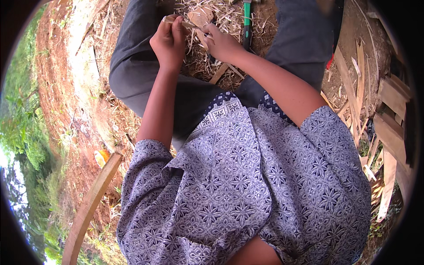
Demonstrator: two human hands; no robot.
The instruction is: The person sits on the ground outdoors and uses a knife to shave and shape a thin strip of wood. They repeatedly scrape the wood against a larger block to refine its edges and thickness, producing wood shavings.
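Both my hands are close together in front of me, above ground littered with shavings. My left hand (pixel 168 43) is closed, thumb and fingers pinching a short pale strip of wood (pixel 169 20). Just to its right, my right hand (pixel 224 46) is wrapped round what looks like a small knife (pixel 206 35). A thin dark part of it shows by the fingers, near the inner end of the strip. My fingers hide most of its handle. Behind the hands lies a tan wooden block (pixel 201 15).
A tool with a green and black handle (pixel 247 26) lies right of my hands, its top cut off. Curly shavings (pixel 261 22) surround it. Several boards and offcuts (pixel 391 137) are piled at the far right. A long wooden beam (pixel 90 210) and an orange object (pixel 102 157) are at left.
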